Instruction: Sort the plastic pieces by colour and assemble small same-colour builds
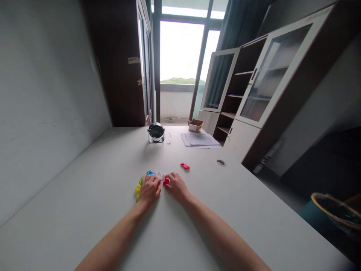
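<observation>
left hand (150, 189), one: laid over the cluster of small plastic pieces on the tabletop (175, 233); whether its bent fingers grip any, i cannot tell from where i stand.

yellow piece (137, 191), green piece (141, 180), blue piece (149, 172), clear piece (159, 175): bunched about that hand, partly covered. likely light and stiff, smooth enough to skid if pressed at an edge; the clear one perhaps the more brittle.

right hand (176, 185), one: fingertips clamped on a red piece (166, 181), just beside the cluster. small; best pinched by its sides between thumb and forefinger.

loose red piece (185, 166), one: lying knobbly and untouched beyond the right hand. should lift easily; take it across its narrow width.

papers (201, 140), one stack: flat, farther back.

cardboard box (195, 125), one: open-topped, behind the papers.
</observation>
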`<move>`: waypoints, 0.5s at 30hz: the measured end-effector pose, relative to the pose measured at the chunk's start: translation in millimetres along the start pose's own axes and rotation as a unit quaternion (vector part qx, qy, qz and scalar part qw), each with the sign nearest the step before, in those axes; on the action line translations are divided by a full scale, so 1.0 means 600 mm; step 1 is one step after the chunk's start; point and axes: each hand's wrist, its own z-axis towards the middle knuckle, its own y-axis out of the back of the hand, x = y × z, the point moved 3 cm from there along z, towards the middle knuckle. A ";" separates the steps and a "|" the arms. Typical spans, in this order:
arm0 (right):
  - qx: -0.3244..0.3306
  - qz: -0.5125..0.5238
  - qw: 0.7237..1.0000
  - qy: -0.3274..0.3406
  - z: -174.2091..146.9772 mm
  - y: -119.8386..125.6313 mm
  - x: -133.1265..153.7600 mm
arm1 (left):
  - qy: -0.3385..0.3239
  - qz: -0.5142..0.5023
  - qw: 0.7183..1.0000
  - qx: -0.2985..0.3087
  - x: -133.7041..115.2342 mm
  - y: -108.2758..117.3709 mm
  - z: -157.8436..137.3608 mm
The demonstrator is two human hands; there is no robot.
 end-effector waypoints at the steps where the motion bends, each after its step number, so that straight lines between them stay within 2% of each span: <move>1: 0.002 0.002 1.000 0.006 0.000 0.000 -0.001 | 0.000 -0.001 1.000 0.001 0.000 0.001 -0.001; 7: 0.024 0.016 0.999 0.043 0.000 0.001 -0.001 | 0.002 -0.012 1.000 0.014 -0.002 0.005 -0.002; 15: 0.023 0.040 0.998 0.034 0.001 0.005 0.005 | -0.004 -0.009 1.000 0.023 -0.001 0.004 -0.002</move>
